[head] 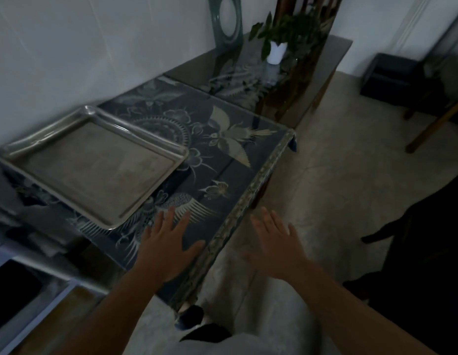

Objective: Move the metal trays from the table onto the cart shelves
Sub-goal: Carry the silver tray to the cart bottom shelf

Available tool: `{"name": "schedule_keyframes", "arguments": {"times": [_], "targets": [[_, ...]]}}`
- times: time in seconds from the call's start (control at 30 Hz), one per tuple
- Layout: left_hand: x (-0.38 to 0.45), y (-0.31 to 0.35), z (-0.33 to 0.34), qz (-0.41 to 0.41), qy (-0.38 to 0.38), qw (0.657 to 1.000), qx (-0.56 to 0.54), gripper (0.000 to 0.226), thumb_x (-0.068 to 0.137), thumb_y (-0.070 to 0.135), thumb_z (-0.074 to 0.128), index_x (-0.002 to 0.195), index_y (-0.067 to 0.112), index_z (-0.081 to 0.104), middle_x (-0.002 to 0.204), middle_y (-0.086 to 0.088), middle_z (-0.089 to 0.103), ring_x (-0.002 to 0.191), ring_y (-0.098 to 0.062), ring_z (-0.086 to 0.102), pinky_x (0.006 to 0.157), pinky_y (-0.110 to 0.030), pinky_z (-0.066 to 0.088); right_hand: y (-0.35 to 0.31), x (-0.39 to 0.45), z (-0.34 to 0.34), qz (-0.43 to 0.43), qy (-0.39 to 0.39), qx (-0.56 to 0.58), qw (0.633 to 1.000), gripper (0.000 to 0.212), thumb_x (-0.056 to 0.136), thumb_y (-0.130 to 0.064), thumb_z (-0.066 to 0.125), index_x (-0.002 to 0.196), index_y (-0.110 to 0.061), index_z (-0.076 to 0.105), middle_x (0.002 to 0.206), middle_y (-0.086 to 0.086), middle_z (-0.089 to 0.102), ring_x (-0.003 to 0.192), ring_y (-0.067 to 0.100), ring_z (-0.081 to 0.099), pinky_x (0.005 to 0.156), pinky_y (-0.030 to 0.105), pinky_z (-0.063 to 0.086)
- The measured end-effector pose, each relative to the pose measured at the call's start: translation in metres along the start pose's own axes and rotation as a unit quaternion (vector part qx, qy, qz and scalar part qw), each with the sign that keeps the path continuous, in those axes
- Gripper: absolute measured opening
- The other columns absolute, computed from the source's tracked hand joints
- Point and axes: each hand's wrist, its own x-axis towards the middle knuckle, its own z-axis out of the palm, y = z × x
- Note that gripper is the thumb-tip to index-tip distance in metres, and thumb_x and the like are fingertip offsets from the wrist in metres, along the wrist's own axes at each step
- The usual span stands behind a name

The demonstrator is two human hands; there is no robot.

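One metal tray [94, 165] (nothing in it) is seen on the table [248, 201]; left hand [169, 247] and right hand [276, 247] are held spread, gripping nothing.

Dim indoor shot, soft and blurry throughout.
Glare on the glass table top [251, 139]; metal tray [94, 162] rim smeared; wide-angle bending at edges; right side falls into deep shadow.

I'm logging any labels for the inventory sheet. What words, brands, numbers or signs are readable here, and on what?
None: no text can be read in the head view.
Metal tray: bare metal, no stamp or label visible.
Tablecloth: only bird and flower patterns, no lettering.
White plant pot: plain, no marking.
Left hand and right hand: open, holding nothing that bears text.
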Motion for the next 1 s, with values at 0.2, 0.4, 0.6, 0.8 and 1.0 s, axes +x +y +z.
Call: {"name": "schedule_keyframes", "arguments": {"times": [0.2,0.4,0.6,0.8,1.0], "targets": [[0.049,-0.031,-0.019,-0.069,0.03,0.997,-0.024,0.108,0.065,0.091,-0.006,0.159,0.036,-0.001,0.168,-0.005,-0.012,0.154,-0.03,-0.007,0.121,-0.056,0.013,-0.007,0.085,-0.024,-0.054,-0.022,-0.043,0.997,0.109,0.065,-0.096,0.006,0.151,-0.034,-0.017,0.162,0.0,-0.023,0.148,0.021,-0.021,0.117,0.057,0.003],[0.061,-0.065,-0.024,-0.182,0.029,0.981,-0.051,0.097,0.076,0.088,0.005,0.159,0.036,-0.004,0.168,-0.005,-0.014,0.154,-0.03,-0.007,0.121,-0.053,0.01,-0.035,0.164,-0.044,-0.144,-0.043,-0.071,0.986,0.107,0.069,-0.093,0.013,0.154,-0.033,-0.01,0.163,-0.002,-0.02,0.149,0.021,-0.018,0.116,0.057,0.003],[0.074,-0.091,-0.027,-0.322,0.027,0.944,-0.064,0.093,0.083,0.085,0.018,0.159,0.037,-0.005,0.168,-0.002,-0.016,0.154,-0.028,-0.009,0.121,-0.052,0.01,-0.071,0.254,-0.057,-0.248,-0.073,-0.091,0.962,0.104,0.07,-0.092,0.013,0.154,-0.034,-0.008,0.164,-0.003,-0.018,0.15,0.019,-0.014,0.117,0.055,0.004],[0.102,-0.099,-0.027,-0.446,0.061,0.874,-0.186,0.086,0.091,0.075,0.036,0.16,0.034,0.004,0.169,-0.002,-0.009,0.154,-0.024,-0.006,0.123,-0.048,0.014,-0.099,0.357,-0.082,-0.362,-0.071,-0.134,0.92,0.099,0.079,-0.084,0.023,0.157,-0.025,0.003,0.165,0.003,-0.01,0.151,0.024,-0.002,0.117,0.049,0.018],[0.123,-0.117,-0.021,-0.555,0.102,0.784,-0.26,0.084,0.094,0.067,0.043,0.16,0.027,0.01,0.169,-0.003,0.001,0.154,-0.025,0.002,0.122,-0.048,0.019,-0.134,0.457,-0.093,-0.373,-0.113,-0.129,0.912,0.091,0.089,-0.072,0.038,0.157,-0.023,0.002,0.165,0.006,-0.01,0.151,0.025,0.002,0.118,0.044,0.02]]}}
